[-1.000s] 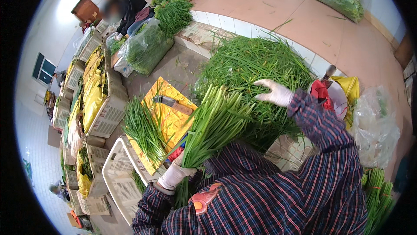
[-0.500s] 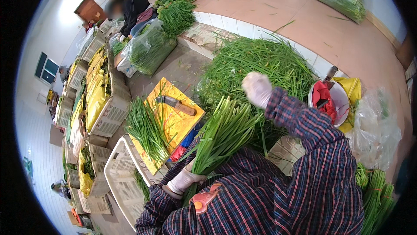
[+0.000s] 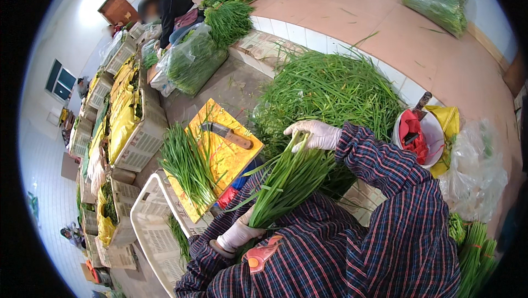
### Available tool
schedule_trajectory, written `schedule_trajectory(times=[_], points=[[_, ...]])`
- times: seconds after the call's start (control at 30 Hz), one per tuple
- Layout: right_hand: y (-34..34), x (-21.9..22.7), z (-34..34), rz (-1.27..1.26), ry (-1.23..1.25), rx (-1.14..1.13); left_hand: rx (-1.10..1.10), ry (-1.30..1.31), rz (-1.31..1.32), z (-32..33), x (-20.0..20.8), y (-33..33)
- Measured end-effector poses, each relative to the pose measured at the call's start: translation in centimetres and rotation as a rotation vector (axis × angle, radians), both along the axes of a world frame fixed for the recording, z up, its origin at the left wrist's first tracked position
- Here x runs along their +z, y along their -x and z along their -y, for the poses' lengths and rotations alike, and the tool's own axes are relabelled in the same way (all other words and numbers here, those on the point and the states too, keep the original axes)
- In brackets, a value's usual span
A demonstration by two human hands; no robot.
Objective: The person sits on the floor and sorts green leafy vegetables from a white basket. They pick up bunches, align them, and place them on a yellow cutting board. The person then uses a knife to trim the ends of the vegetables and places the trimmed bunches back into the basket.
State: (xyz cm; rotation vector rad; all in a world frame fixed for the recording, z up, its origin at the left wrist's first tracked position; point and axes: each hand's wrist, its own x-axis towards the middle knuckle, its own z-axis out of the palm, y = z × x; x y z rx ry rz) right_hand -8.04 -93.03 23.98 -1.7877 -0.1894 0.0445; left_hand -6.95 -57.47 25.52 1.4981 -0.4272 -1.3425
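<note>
A bunch of garlic chives (image 3: 287, 189) slants across my lap, its pale stalk ends pointing up and away from me. My left hand (image 3: 242, 233), in a white glove, is closed round its lower, leafy part. At the upper end, my gloved right hand (image 3: 318, 135) has its fingers and thumb on the stalk ends. Ahead of it spreads a large heap of loose chives (image 3: 335, 89). To the left, a yellow board (image 3: 193, 205) bears a knife (image 3: 237, 139) with a wooden handle and a second bunch of chives (image 3: 187, 163).
A white plastic crate (image 3: 144, 210) stands beside the board. On the right are a white bucket (image 3: 436, 135) with red cloth and clear plastic bags (image 3: 476, 171). Filled crates (image 3: 140, 138) line the left; a co-worker (image 3: 175, 14) bends over bagged chives (image 3: 195, 64).
My right hand has come down from above the heap onto the stalk ends of the held bunch. My left hand keeps its hold. The view has shifted slightly.
</note>
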Motion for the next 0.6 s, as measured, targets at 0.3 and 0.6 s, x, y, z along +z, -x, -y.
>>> schedule_trajectory(times=[0.3,0.6], points=[[-0.5,-1.3,-0.5,-0.062,0.049,-0.013,-0.001,-0.001,-0.055,0.4,0.6,-0.1],[-1.9,-1.3,4.3,-0.168,1.238,-0.356,0.179,-0.107,-0.131,-0.1,1.1,0.6]])
